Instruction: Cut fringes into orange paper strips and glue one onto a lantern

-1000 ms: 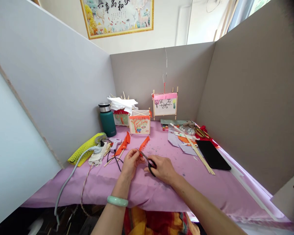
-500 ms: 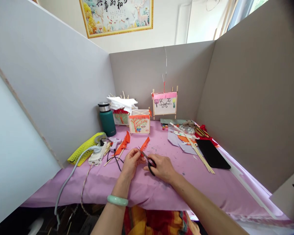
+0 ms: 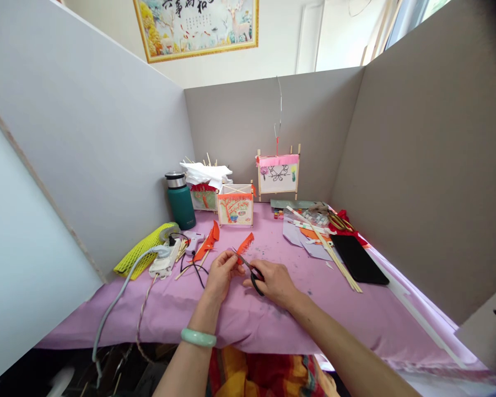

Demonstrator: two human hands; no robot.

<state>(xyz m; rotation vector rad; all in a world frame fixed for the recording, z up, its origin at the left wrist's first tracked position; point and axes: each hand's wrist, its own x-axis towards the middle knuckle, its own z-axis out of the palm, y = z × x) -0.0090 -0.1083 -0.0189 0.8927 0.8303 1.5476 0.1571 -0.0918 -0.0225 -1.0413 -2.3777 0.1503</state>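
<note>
Between the fingers of my left hand (image 3: pixel 224 271) is a narrow orange paper strip (image 3: pixel 245 243), its edge cut into a fringe. My right hand (image 3: pixel 275 281) is closed round the black handles of a pair of scissors (image 3: pixel 256 275). The blades lie across the strip, close to my left fingertips. Beyond my hands stands a small stick-framed paper lantern (image 3: pixel 235 210) with a drawn tree and an orange fringe along its top. More orange paper (image 3: pixel 208 242) lies to the left of my hands.
On the left are a green bottle (image 3: pixel 180 203), a power strip (image 3: pixel 165 263) with cords, a glue gun (image 3: pixel 194 241) and yellow netting (image 3: pixel 143 252). A second lantern (image 3: pixel 278 175) hangs from a wire at the back. To the right lie wooden sticks (image 3: pixel 341 264) and a black tablet (image 3: pixel 359 259).
The scissor handles have shifted slightly in my right hand, and the fringed strip has tilted a little to the right. My left hand stays in place.
</note>
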